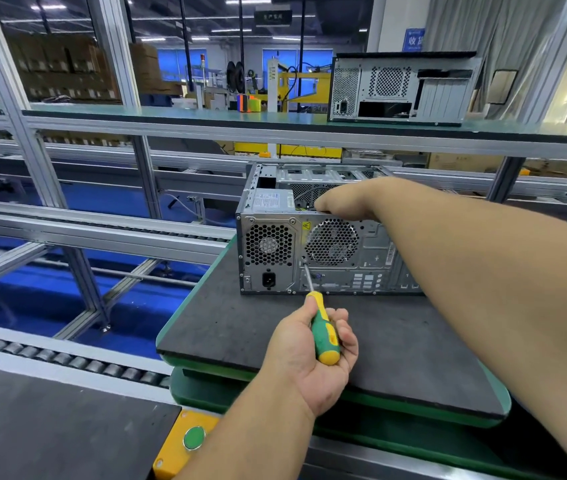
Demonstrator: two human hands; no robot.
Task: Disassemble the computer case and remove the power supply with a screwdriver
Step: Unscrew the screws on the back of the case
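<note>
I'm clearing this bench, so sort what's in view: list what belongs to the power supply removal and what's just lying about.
In the job:
- computer case, side open, on the dark mat
- power supply at its rear left
- screwdriver, gripped by the left hand, tip at the rear panel
- right hand resting on the case's top edge

Lying about:
- second case on the shelf
- green button

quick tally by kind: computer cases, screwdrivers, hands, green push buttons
computer cases: 2, one on the dark mat, one on the upper shelf
screwdrivers: 1
hands: 2, left hand gripping the screwdriver, right hand on the near case's top edge
green push buttons: 1
total: 6
</note>
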